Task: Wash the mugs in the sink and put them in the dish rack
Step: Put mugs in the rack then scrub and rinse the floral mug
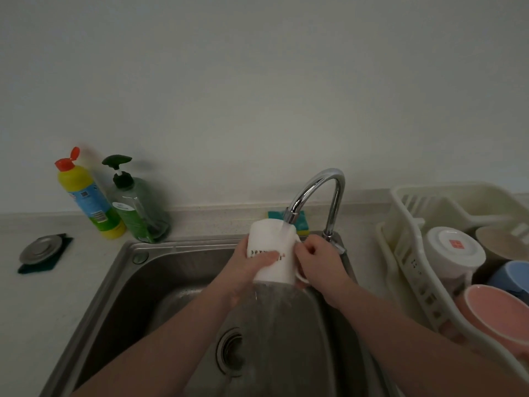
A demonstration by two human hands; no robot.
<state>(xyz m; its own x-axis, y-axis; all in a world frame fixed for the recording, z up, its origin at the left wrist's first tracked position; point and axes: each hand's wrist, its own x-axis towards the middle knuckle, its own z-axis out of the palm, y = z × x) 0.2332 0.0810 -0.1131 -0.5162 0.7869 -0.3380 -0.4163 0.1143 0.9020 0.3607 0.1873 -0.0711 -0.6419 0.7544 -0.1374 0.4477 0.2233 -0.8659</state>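
Item: white mug [273,250], held over the sink [114,285] under the tap [316,193] at 12 o'clock. My left hand [252,267] grasps its body, my right hand [320,260] pinches its handle side — wet glaze could slip and chip. Dish rack [400,253] at 3 o'clock, crowded.
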